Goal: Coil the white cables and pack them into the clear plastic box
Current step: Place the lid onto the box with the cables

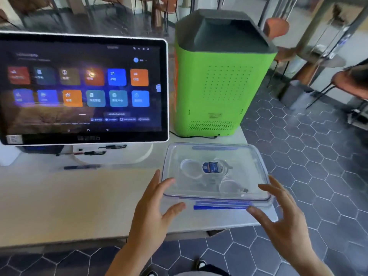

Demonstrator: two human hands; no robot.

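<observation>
On counter (59, 206), lidded clear box (216, 174) w/ coiled cables (201, 170) sits btwn open hands, left (153, 212), right (282, 220).

I take this for a café or restaurant counter. A touchscreen terminal (83, 88) in front of me shows a grid of coloured app tiles, like a point-of-sale unit. Beside it stands a green machine (221, 84) with a grey top. Beyond the white counter (59, 200) I see orange chairs (276, 26), round tables (326, 60) and hexagon-tiled floor (310, 136).

green machine (223, 80) behind, counter (69, 200) left free
</observation>
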